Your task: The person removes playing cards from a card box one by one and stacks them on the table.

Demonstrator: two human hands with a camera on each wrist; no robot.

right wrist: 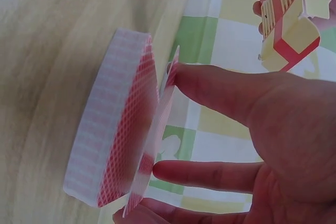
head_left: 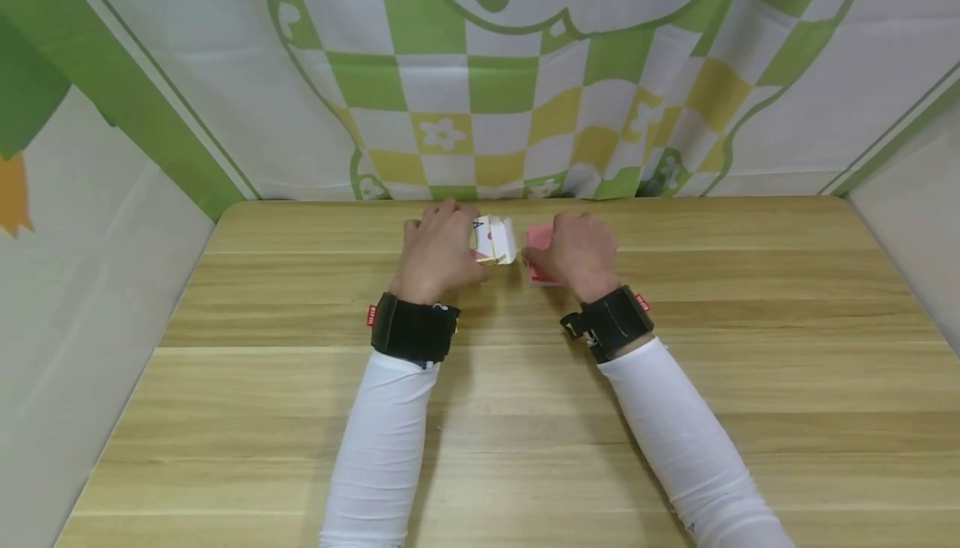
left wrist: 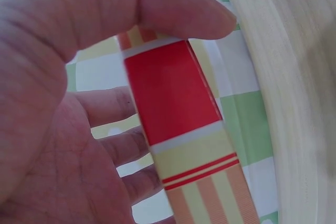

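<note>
In the head view my left hand (head_left: pixel 437 254) grips a playing card box (head_left: pixel 492 241) near the table's back edge, its white flap open toward the right. The left wrist view shows the box's red and striped narrow side (left wrist: pixel 173 93) between thumb and fingers. My right hand (head_left: pixel 583 252) is at a deck of playing cards (right wrist: pixel 102 121) with red patterned backs, which lies on the table in the right wrist view. Thumb and fingertips pinch a thin card (right wrist: pixel 152 142) by its ends, tilted just over the deck's top. Whether it is a single card I cannot tell.
The wooden table (head_left: pixel 495 414) extends toward me under both forearms. A green, white and yellow checked cloth (head_left: pixel 502 81) hangs right behind its back edge. Pale walls (head_left: pixel 75 298) stand at both sides. Each wrist wears a black strap (head_left: pixel 415 329).
</note>
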